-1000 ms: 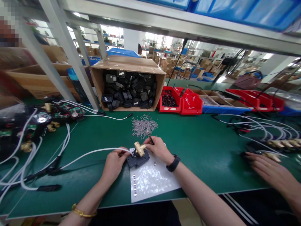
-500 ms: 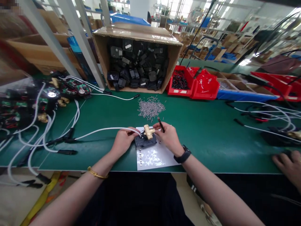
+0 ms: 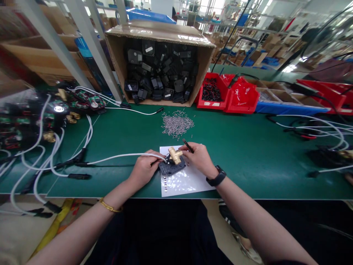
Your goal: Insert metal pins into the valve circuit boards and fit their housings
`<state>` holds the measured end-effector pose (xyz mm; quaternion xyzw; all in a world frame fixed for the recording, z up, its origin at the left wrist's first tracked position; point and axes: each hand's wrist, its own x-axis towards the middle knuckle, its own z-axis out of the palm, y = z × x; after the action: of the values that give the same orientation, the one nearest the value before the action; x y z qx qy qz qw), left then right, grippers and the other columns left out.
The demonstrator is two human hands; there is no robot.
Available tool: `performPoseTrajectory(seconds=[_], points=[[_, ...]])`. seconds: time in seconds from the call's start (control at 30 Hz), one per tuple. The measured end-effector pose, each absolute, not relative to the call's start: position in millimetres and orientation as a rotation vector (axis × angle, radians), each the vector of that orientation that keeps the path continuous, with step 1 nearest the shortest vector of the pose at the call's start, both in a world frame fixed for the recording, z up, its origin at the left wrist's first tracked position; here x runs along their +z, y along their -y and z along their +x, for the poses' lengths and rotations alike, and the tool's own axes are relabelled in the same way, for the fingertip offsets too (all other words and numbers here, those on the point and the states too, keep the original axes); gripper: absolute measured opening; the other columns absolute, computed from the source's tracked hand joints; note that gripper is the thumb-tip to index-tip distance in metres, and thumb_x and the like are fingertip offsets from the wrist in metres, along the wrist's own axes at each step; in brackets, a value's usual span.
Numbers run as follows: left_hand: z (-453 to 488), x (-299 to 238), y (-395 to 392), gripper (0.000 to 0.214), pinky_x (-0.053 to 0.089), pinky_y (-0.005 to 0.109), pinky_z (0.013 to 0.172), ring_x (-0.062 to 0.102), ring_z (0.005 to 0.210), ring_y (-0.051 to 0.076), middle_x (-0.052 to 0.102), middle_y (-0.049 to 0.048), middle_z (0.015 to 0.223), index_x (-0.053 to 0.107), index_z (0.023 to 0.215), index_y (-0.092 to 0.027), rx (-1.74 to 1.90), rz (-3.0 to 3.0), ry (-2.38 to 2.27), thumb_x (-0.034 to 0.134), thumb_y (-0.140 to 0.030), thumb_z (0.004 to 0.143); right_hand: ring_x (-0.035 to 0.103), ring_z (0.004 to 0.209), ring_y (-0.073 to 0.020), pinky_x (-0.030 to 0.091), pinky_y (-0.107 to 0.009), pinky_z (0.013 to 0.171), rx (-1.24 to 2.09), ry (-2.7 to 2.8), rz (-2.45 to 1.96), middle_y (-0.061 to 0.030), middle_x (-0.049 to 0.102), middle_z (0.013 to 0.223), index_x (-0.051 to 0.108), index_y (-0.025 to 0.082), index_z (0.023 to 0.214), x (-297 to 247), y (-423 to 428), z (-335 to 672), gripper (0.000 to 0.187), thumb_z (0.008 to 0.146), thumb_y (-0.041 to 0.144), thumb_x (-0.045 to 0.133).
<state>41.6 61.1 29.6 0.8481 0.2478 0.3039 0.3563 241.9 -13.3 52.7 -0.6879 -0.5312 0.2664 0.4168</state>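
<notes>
A black plastic housing (image 3: 172,168) with a brass tee fitting (image 3: 175,155) on top rests on a white sheet (image 3: 190,186). My left hand (image 3: 145,169) is closed at the housing's left edge, beside a white cable (image 3: 121,156) that runs into it. Between the fingers of my right hand (image 3: 200,158) sits a slim black pen-like tool (image 3: 188,146), its upper end pointing up and left. The right fingertips touch the brass fitting's right branch. Small round metal pieces (image 3: 165,184) lie in a row on the sheet, below the housing.
A pile of small metal pins (image 3: 178,123) lies ahead. Behind it stands a cardboard box (image 3: 160,31) of black housings. Red bins (image 3: 212,105) stand right of it. Wired assemblies (image 3: 27,121) crowd the left; more cables (image 3: 311,125) lie right. Another person's hand (image 3: 349,178) barely shows at the right edge.
The housing and brass fitting have turned slightly, and the tool in my right hand leans further left. At the right, the other person's hand has moved mostly out of view and a cable there has shifted.
</notes>
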Motion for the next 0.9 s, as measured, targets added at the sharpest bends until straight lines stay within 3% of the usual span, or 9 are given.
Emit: performPoseTrajectory(seconds=[0.33,0.57,0.73,0.9], points=[[34.9,28.7,-49.2,0.018,0.051,0.028,0.071,0.063,0.077,0.016,0.071,0.0046,0.083,0.068,0.087,-0.018,0.877,2.266,-0.548,0.052,-0.01,0.081,0.06,0.064,-0.0136,0.04,-0.023,0.06,0.611,1.491,-1.729,0.0004,0.068,0.071,0.067,0.019,0.073,54.7,22.3,237.5,0.016,0.075,0.009,0.055],[33.3,34.5,-44.2,0.02,0.051,0.025,0.069,0.063,0.074,0.015,0.069,0.0031,0.078,0.067,0.083,-0.017,0.814,2.24,-0.601,0.051,-0.007,0.079,0.058,0.061,-0.0149,0.042,-0.025,0.06,0.406,1.178,-1.925,-0.0027,0.069,0.077,0.065,0.018,0.08,60.3,56.9,233.4,0.008,0.078,0.022,0.058],[33.5,33.8,-47.0,0.022,0.051,0.027,0.073,0.063,0.079,0.015,0.071,0.0033,0.083,0.069,0.086,-0.018,0.769,2.22,-0.593,0.051,-0.007,0.079,0.053,0.047,-0.0141,0.04,-0.024,0.047,0.405,1.078,-1.989,0.001,0.064,0.059,0.065,0.019,0.076,56.5,86.5,209.7,0.01,0.077,0.025,0.058],[31.9,29.2,-44.7,0.023,0.053,0.026,0.073,0.065,0.08,0.015,0.071,0.0036,0.086,0.069,0.088,-0.019,0.76,2.192,-0.65,0.05,-0.009,0.08,0.062,0.072,-0.0187,0.047,-0.028,0.067,0.213,1.115,-1.953,-0.0056,0.068,0.082,0.063,0.018,0.087,39.0,93.5,182.9,0.016,0.084,0.019,0.048]])
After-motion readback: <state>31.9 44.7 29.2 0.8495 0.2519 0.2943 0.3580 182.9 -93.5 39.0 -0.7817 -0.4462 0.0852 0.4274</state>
